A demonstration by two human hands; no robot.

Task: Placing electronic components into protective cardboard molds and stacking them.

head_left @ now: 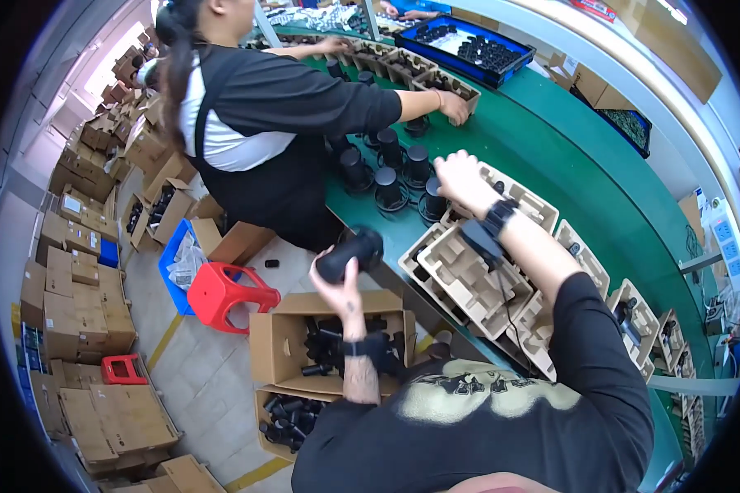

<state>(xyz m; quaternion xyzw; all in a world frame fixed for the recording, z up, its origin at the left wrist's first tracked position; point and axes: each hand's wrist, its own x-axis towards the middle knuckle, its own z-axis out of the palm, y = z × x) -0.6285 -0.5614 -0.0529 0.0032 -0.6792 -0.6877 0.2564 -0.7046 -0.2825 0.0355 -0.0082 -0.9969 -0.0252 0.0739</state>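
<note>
My left hand [337,286] is wrapped round a black cylindrical part [350,256] with a wider round end, held above an open carton. My right hand [465,182] is over the green bench, fingers loosely apart, with nothing visible in them. Just below its fingertips stands a black cylinder on a round base [433,200], one of several upright there. Beside my right forearm are moulded pulp trays [477,275], and a small black device with a cable [483,243] hangs under my wrist.
Cartons of black parts [289,352] stand below my left arm. A co-worker [263,107] reaches over pulp trays [446,85] at the bench's far end. A red stool [222,296] and blue bin [175,264] stand on the floor. A blue-rimmed tray [469,49] lies at the back.
</note>
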